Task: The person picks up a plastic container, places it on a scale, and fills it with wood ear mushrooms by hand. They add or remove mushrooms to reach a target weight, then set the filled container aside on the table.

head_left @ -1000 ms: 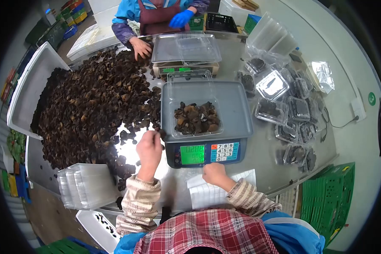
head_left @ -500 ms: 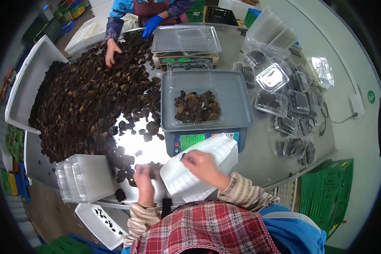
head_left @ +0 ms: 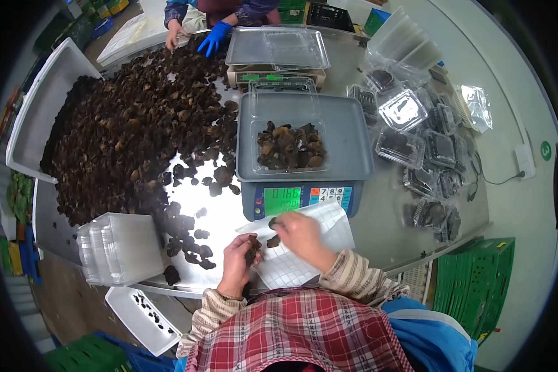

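Note:
My left hand (head_left: 234,263) is closed around some dark brown mushroom pieces (head_left: 252,249) at the left edge of a white quilted sheet (head_left: 328,239). Over that sheet, my right hand (head_left: 301,234) pinches a small dark mushroom piece (head_left: 273,223) at its fingertips. Another brown piece (head_left: 273,242) shows between the two hands. Just beyond them stands a digital scale (head_left: 249,201) with a green display. On its grey tray (head_left: 347,136) sits an open clear clamshell box (head_left: 285,110) holding a heap of mushrooms (head_left: 290,147).
A large mushroom pile (head_left: 130,136) covers the table's left side, beside a white bin (head_left: 28,118). Stacked clear boxes (head_left: 124,248) stand near left. Filled boxes (head_left: 400,149) lie right. Across the table, a co-worker's blue glove (head_left: 214,38) is by a second scale (head_left: 279,77).
My left hand has come up from the table's front to the sheet, now with mushroom pieces. The sheet lies flatter. The display went from 0.168 to 0.166. The co-worker's bare hand drew back.

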{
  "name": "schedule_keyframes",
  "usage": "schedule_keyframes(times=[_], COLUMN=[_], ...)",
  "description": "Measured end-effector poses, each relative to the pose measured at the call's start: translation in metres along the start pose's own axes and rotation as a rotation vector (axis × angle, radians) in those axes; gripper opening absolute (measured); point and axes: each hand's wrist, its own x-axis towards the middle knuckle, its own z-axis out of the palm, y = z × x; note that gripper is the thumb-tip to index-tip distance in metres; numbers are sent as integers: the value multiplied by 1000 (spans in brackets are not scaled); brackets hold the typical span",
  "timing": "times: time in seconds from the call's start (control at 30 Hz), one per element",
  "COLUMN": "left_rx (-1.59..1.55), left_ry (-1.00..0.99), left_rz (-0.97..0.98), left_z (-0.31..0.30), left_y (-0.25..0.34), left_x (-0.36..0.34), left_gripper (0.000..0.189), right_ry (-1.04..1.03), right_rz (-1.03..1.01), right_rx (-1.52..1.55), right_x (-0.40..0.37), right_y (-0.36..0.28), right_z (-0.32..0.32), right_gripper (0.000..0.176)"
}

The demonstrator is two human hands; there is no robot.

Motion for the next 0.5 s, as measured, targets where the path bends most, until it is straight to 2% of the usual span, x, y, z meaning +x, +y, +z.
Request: schedule_keyframes(times=[0.07,0.17,0.27,0.37,0.4,0.5], left_rx=[174,319,484,1202,1198,1345], left_ry=[78,104,114,86,93,178], left_rz=[55,35,68,631,617,625], left_z=[0,4,-16,-9,-5,0], left_y=[-3,-13,-41,-41,-40,-40], left_x=[4,18,45,37,34,34], left_gripper=[20,16,19,38,38,36], right_ry=[-292,-373,-326,-311,-279,-350], right_rz=[138,98,49,68,97,138], right_rx=[-316,-366,-441,-331,-264,-319], right_x=[2,-5,-16,-17,-19,-23], right_y=[20,32,43,35,36,40], right_z=[0,17,43,29,26,28], right_gripper=[22,24,21,17,17,18])
